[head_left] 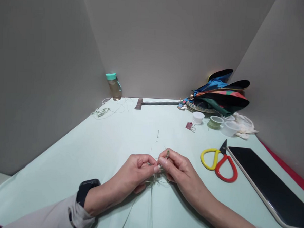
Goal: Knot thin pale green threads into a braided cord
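Note:
At the near middle of the table, my left hand and my right hand meet with their fingertips almost touching. Both pinch a small knotted piece of green cord, which my fingers partly hide. Below the fingers, loose green strands trail down over the table toward me. Just beyond the hands lie a thin needle-like piece and a tiny snippet. A dark watch is on my left wrist.
To the right lie scissors with yellow and red handles and a black-screened tablet. Behind are a binder clip, a white spool, a green spool, a fabric bundle, a hatchet, a bottle and tangled cord.

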`<action>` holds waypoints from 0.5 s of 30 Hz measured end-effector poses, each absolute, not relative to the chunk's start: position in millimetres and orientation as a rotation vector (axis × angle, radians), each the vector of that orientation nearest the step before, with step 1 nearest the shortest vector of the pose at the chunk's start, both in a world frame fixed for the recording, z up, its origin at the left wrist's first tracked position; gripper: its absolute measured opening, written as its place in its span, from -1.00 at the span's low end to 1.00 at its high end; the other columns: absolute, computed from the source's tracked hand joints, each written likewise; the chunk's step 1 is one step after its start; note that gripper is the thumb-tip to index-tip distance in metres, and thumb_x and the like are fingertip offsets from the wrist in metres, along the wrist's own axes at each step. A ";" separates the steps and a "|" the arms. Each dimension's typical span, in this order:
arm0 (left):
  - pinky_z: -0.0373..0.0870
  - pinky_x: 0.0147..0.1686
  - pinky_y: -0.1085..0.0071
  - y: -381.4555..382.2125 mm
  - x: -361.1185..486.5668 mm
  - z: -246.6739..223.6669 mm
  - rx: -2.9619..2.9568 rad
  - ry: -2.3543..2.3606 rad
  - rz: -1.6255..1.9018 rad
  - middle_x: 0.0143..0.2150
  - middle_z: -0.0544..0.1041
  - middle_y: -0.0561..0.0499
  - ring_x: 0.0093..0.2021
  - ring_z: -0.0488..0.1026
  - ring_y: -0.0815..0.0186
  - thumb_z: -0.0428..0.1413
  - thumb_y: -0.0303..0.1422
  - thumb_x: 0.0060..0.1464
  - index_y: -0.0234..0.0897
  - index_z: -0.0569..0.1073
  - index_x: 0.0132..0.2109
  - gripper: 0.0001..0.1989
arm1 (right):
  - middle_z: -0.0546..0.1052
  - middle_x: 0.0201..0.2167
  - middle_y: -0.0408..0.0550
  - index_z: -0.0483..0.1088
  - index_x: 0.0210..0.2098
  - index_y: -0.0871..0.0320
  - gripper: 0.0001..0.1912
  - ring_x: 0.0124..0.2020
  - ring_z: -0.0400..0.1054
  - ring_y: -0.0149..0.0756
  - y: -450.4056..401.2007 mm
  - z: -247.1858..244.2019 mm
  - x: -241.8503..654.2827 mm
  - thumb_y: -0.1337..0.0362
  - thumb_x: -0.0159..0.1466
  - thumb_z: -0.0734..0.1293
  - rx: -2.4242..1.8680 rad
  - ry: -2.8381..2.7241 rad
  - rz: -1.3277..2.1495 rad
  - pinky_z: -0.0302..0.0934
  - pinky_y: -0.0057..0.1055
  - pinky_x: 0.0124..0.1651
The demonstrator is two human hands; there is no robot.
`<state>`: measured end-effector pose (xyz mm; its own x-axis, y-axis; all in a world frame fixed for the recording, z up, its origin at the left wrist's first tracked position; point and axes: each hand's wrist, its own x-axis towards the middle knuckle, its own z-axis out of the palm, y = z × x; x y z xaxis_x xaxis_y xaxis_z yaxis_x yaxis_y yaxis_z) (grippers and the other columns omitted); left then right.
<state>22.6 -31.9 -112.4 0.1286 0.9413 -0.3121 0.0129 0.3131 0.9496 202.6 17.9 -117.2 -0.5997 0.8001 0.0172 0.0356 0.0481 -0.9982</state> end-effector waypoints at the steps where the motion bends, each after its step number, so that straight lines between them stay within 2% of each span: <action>1: 0.08 -0.76 0.59 -32.2 23.1 -112.3 1.030 1.240 0.887 -0.53 0.33 0.27 -0.71 0.09 0.56 0.20 -0.28 0.35 -0.31 0.47 -0.26 -0.78 | 0.17 -0.54 -0.30 0.34 -0.28 0.11 -0.71 -0.48 -0.01 -0.41 18.1 -117.8 203.2 0.03 0.44 0.28 -0.856 -1.722 1.596 -0.11 -0.39 -0.42; 3: 0.06 -0.76 0.59 -32.0 23.8 -111.8 1.029 1.232 0.896 -0.55 0.30 0.28 -0.72 0.07 0.56 0.19 -0.28 0.36 -0.31 0.47 -0.27 -0.77 | 0.16 -0.55 -0.34 0.34 -0.12 0.08 -0.75 -0.49 0.01 -0.40 19.0 -118.3 204.4 0.03 0.44 0.29 -0.865 -1.727 1.593 -0.08 -0.40 -0.42; 5: 0.06 -0.76 0.58 -30.7 24.0 -111.0 1.019 1.223 0.911 -0.55 0.29 0.29 -0.72 0.06 0.56 0.18 -0.26 0.36 -0.30 0.47 -0.26 -0.77 | 0.16 -0.56 -0.37 0.30 -0.02 0.05 -0.71 -0.50 0.02 -0.39 20.6 -117.9 205.5 0.01 0.42 0.32 -0.865 -1.743 1.611 -0.05 -0.41 -0.42; 7: 0.05 -0.76 0.58 -28.6 23.9 -109.8 1.009 1.221 0.922 -0.56 0.28 0.29 -0.72 0.05 0.56 0.18 -0.25 0.37 -0.30 0.47 -0.26 -0.76 | 0.16 -0.55 -0.37 0.30 -0.07 0.06 -0.70 -0.50 0.02 -0.39 22.5 -116.6 206.6 -0.01 0.41 0.33 -0.869 -1.771 1.620 -0.05 -0.40 -0.43; 12: 0.05 -0.76 0.58 -23.6 22.4 -104.6 0.998 1.241 0.914 -0.58 0.25 0.30 -0.72 0.04 0.55 0.19 -0.25 0.36 -0.30 0.47 -0.27 -0.75 | 0.19 -0.55 -0.30 0.28 -0.38 0.09 -0.67 -0.48 0.03 -0.39 25.4 -112.2 209.2 0.03 0.39 0.35 -0.898 -1.861 1.557 -0.10 -0.37 -0.41; 15: 0.16 -0.73 0.58 -21.9 21.1 -99.3 1.000 1.259 0.898 -0.52 0.36 0.25 -0.69 0.17 0.53 0.19 -0.25 0.36 -0.31 0.49 -0.24 -0.77 | 0.20 -0.56 -0.28 0.30 -0.40 0.10 -0.68 -0.48 0.03 -0.38 25.9 -109.8 210.0 0.06 0.42 0.31 -0.894 -1.891 1.536 -0.10 -0.36 -0.40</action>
